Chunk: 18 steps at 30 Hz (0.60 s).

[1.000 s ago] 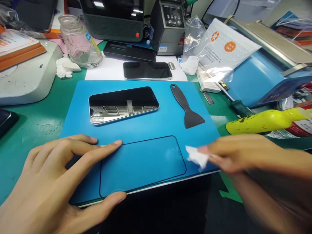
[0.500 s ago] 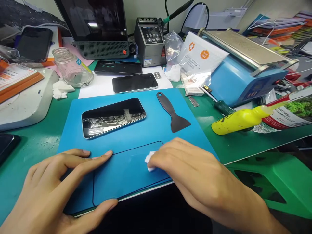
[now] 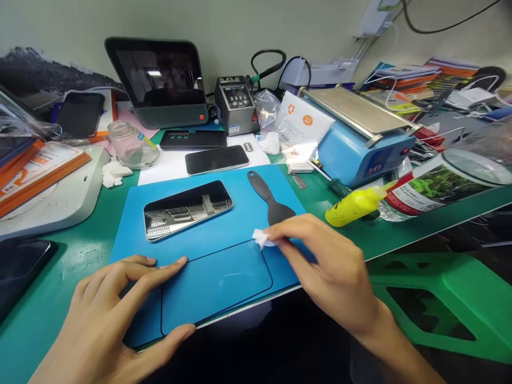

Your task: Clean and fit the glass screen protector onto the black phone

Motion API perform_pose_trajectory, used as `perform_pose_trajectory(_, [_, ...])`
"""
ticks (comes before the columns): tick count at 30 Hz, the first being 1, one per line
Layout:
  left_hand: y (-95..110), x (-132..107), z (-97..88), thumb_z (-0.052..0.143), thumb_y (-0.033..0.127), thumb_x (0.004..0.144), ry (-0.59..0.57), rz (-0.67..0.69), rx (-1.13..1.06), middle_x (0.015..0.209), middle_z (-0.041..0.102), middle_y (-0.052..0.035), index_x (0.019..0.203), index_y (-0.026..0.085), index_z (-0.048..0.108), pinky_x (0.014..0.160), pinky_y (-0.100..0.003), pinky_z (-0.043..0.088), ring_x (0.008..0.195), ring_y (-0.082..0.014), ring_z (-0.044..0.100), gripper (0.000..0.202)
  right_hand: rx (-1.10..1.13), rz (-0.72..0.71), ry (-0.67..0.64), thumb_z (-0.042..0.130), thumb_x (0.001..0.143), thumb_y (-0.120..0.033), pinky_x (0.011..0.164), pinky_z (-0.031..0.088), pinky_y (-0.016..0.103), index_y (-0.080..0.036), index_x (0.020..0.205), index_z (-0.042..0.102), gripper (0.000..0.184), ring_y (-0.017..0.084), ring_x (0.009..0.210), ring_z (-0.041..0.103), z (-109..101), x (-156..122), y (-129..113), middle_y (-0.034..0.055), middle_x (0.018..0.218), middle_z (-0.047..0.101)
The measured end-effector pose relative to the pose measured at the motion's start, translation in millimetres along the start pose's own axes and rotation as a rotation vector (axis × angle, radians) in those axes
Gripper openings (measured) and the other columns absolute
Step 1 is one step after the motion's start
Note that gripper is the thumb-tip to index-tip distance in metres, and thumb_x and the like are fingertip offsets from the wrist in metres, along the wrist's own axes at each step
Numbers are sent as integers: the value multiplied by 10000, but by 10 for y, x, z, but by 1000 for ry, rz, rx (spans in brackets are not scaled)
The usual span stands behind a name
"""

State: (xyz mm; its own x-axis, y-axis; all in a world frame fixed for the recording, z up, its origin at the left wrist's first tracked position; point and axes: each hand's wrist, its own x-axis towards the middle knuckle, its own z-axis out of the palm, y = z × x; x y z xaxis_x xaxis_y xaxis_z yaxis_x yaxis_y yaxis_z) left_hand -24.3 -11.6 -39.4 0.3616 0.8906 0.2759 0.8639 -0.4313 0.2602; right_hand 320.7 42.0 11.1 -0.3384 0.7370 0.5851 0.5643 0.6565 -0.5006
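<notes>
A clear glass screen panel with a thin black border (image 3: pixel 216 285) lies flat at the near edge of a blue work mat (image 3: pixel 240 224). My left hand (image 3: pixel 116 314) braces it at its left end, fingers spread along the far edge and thumb at the near edge. My right hand (image 3: pixel 324 266) pinches a small white wipe (image 3: pixel 261 238) just off the panel's far right corner. A phone with a dark, reflective screen (image 3: pixel 187 209) lies further back on the mat. A black plastic scraper (image 3: pixel 269 197) rests to its right.
A yellow squeeze bottle (image 3: pixel 354 204) and a labelled can (image 3: pixel 436 186) lie at the right. A blue heating machine (image 3: pixel 360 133), a soldering station (image 3: pixel 236 104), a tablet (image 3: pixel 160 80), a glass jar (image 3: pixel 130 144) and two dark phones stand behind. A green stool (image 3: pixel 432 304) sits below.
My right hand brought the white wipe from the right onto the glass panel, then drew it back to the panel's far right corner. The head view rose. My left hand stayed put.
</notes>
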Motion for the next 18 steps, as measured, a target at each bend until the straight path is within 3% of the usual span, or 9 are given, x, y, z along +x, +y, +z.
perform_pose_trajectory(4, [-29,11,29,700,698,968,8,28,5,1227,607,-66,1594,436,498,1047,-549,403,1223,-393,618,708,19,-68,-92,602,1067,4,896,576,326,-191,1139,686,224,172,977,732,172,64,48,26,1033,793])
perform_pose_trajectory(7, [-36,15,39,705,694,968,14,30,-3,1218,622,-57,1589,436,507,1050,-534,401,1214,-385,631,701,34,-76,-131,559,1044,62,874,562,323,-178,1118,688,283,171,953,719,187,13,59,29,1016,782])
perform_pose_trajectory(15, [-46,-1,90,669,716,988,26,14,-13,1237,639,-59,1564,442,523,1046,-535,398,1223,-389,620,654,106,-51,-248,527,1012,99,877,561,320,-169,1148,688,341,173,949,702,-39,-233,-120,38,1006,776])
perform_pose_trajectory(18, [-107,-24,148,681,712,982,29,25,7,1243,654,-54,1577,451,527,1051,-531,408,1225,-375,636,668,235,-8,-285,562,1048,30,841,573,292,-192,1132,689,269,159,928,710,-164,-337,-189,31,993,778])
